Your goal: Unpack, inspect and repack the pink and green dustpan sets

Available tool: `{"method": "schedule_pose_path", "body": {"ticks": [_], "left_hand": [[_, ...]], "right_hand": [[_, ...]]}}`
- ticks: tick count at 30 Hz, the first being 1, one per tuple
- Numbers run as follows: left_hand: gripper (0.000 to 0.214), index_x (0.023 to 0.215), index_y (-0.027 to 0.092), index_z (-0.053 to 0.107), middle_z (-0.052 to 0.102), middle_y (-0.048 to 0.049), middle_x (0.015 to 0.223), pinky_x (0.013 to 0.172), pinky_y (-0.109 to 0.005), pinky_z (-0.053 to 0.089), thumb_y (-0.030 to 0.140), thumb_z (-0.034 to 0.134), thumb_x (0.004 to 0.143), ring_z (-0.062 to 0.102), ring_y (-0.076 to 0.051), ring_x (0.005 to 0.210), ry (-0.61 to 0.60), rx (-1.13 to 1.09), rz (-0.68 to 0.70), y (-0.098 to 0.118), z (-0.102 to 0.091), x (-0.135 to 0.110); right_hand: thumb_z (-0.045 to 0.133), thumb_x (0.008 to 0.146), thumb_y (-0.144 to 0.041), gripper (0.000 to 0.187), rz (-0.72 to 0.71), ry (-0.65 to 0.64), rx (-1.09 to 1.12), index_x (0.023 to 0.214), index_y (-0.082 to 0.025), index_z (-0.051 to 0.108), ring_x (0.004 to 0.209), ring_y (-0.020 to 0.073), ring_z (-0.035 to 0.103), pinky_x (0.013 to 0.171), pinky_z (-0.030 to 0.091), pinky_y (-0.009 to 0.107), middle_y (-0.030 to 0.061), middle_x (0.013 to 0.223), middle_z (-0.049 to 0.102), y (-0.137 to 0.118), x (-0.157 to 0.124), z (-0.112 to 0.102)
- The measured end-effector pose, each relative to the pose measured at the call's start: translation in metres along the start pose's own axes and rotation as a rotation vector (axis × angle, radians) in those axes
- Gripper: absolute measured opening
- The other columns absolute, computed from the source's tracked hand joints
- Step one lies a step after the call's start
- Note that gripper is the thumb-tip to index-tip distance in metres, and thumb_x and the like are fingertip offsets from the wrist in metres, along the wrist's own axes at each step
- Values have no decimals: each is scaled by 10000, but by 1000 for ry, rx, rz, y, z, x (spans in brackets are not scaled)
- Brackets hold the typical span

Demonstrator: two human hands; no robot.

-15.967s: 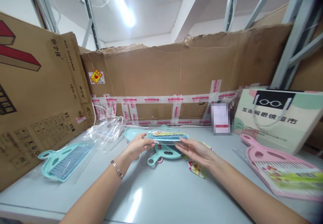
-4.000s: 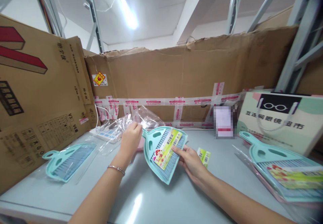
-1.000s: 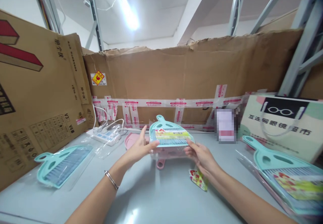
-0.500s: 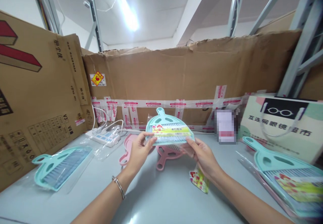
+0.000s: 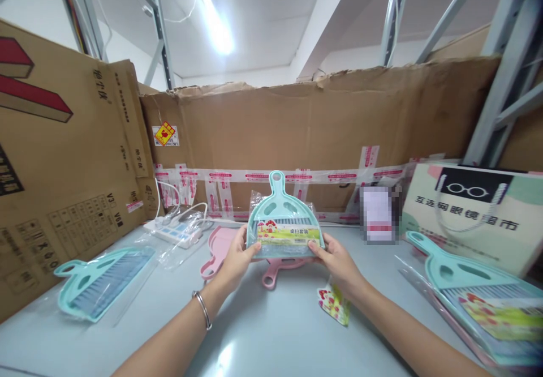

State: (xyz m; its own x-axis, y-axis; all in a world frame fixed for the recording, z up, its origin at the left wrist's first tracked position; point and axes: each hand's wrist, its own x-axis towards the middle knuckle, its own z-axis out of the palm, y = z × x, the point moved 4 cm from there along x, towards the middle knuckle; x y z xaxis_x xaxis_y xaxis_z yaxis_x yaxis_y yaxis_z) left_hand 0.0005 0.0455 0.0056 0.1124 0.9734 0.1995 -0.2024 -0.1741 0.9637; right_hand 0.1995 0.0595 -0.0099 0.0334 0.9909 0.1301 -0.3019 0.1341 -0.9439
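I hold a small teal dustpan-and-brush set [image 5: 283, 215] upright above the table, handle pointing up, a yellow-green label card across its front and a clear bag around it. My left hand [image 5: 235, 258] grips its lower left edge. My right hand [image 5: 338, 258] grips the lower right edge. Beneath the set lie a pink dustpan [image 5: 221, 245] and a pink brush [image 5: 280, 266] on the grey table [image 5: 263, 331].
A teal brush set in a clear bag [image 5: 99, 278] lies at the left. Bagged teal and pink sets [image 5: 475, 286] are stacked at the right beside a paper bag [image 5: 470, 213]. A loose label card [image 5: 335, 303], a power strip [image 5: 172, 232] and cardboard walls [image 5: 322, 122] surround the table.
Over the last second I have tilted the teal set from lying flat to standing upright, facing me, and raised it slightly. Both hands have shifted to its lower corners.
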Motion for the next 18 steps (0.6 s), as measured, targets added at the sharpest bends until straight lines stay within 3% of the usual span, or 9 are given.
{"method": "schedule_pose_path", "body": {"ticks": [6, 12, 15, 18], "left_hand": [[421, 1059, 209, 470, 593, -73, 1124, 745, -365, 528, 273, 651, 685, 600, -229, 966, -33, -20, -14, -4, -5, 2], [454, 1096, 220, 486, 574, -85, 1176, 726, -336, 536, 300, 672, 689, 596, -230, 983, -71, -2, -42, -1, -4, 0], [454, 1114, 216, 507, 617, -79, 1084, 672, -307, 541, 390, 649, 719, 633, -197, 866, -107, 20, -65, 1, -1, 0], [481, 1074, 166, 544, 657, -58, 811, 612, -266, 528, 509, 581, 739, 645, -159, 697, -29, -37, -45, 5, -6, 4]], "right_hand": [[805, 444, -350, 430, 5, 30, -7, 779, -163, 612, 603, 169, 622, 481, 511, 258, 22, 736, 696, -4, -3, 3], [758, 531, -440, 416, -36, -33, -49, 798, -167, 592, 558, 144, 578, 438, 483, 243, 19, 739, 677, -5, -3, 3], [752, 535, -436, 393, -104, 45, -91, 775, -165, 597, 483, 116, 513, 372, 424, 215, 11, 672, 655, -19, 2, -3], [741, 561, -368, 317, -130, 203, -99, 774, -170, 614, 476, 108, 493, 346, 386, 192, 17, 666, 646, -46, 3, -32]]}}
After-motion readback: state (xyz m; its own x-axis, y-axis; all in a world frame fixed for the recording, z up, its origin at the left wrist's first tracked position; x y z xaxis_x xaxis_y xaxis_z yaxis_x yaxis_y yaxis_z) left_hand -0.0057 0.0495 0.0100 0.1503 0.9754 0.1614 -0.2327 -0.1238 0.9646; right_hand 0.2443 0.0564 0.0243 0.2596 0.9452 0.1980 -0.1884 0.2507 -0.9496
